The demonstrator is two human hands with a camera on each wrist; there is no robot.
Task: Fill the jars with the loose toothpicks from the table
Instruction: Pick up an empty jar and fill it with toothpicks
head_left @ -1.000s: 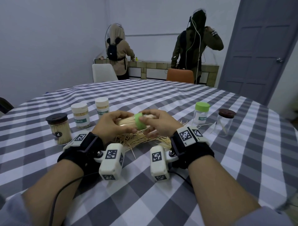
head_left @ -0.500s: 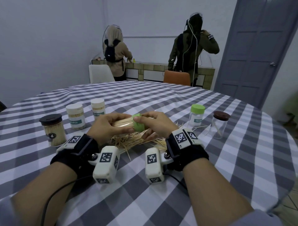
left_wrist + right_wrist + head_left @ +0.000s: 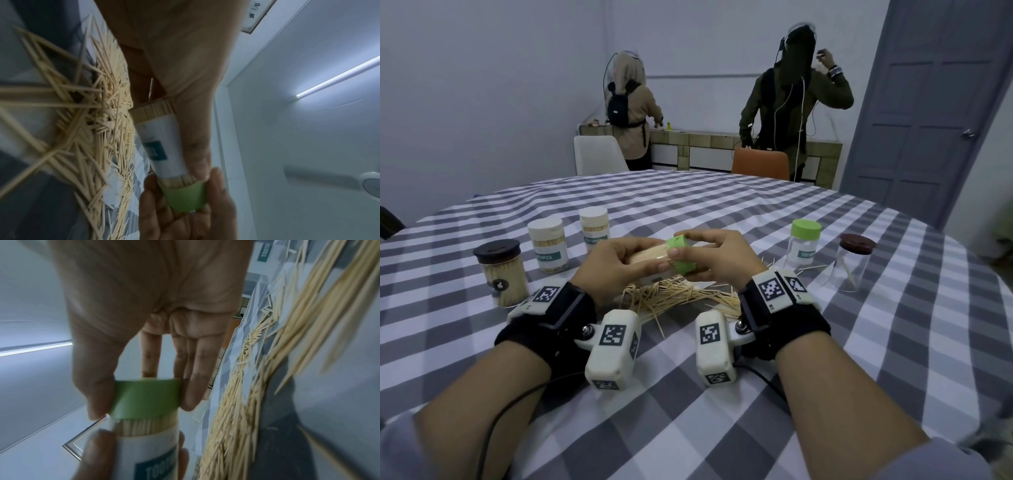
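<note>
The left hand point(image 3: 616, 263) is wrapped round a full jar point(image 3: 162, 146) held on its side above the loose toothpicks point(image 3: 674, 298), near the middle of the bench point(image 3: 722, 212) toward its near edge. The right hand point(image 3: 717, 258) pinches the green lid point(image 3: 681, 255) at the jar's mouth between thumb and fingers. In the wrist views the lid sits over the toothpick tips with a band of them showing between lid and label, so it looks not fully seated.

The likely trouble, as I judge it: with the jar lying sideways and packed tight, a crooked push could catch the tips, jam the lid, or let it slip so the sticks slide out onto the pile. Squeezing the thin lid hard might also cock it.

Counted: six jars in all. Three stand toward the left edge, one dark-lidded jar point(image 3: 500, 270) and two white-lidded jars point(image 3: 549, 245), all well filled. Two stand toward the right edge: a green-lidded jar point(image 3: 804, 243) and a brown-lidded glass jar point(image 3: 854, 262) holding only a few sticks. One is in the hands. There is one pile of loose sticks, too many to count.
</note>
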